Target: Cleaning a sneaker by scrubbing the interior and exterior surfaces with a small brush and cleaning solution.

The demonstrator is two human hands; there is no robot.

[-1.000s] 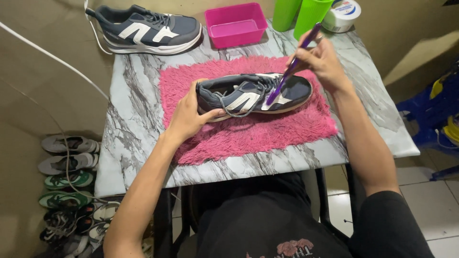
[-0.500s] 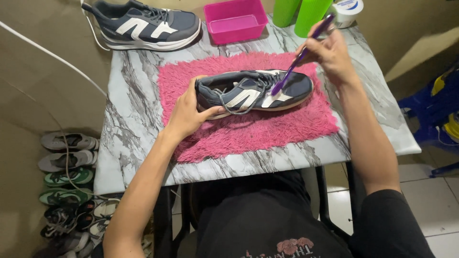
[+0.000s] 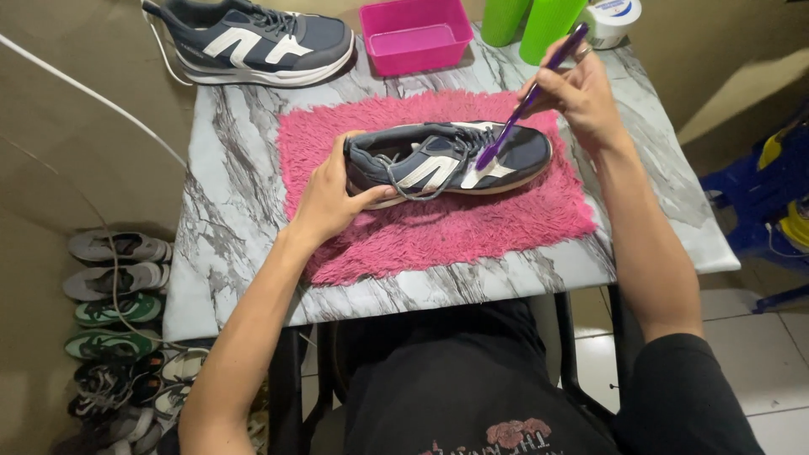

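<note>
We judge the navy sneaker (image 3: pixel 447 160) light and soft-sided, so our left hand (image 3: pixel 324 198) clasps its stiffer heel while our right hand (image 3: pixel 577 93) pinches the purple toothbrush (image 3: pixel 527 97) over its laces

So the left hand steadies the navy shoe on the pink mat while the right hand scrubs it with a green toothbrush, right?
Not quite: in the head view the toothbrush in the right hand is purple. The rest stands: the left hand steadies the navy shoe on the pink mat.

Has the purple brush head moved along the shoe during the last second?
Yes. The purple toothbrush head slid slightly from the white stripe up toward the laces of the navy sneaker, judged against that stripe.
</note>
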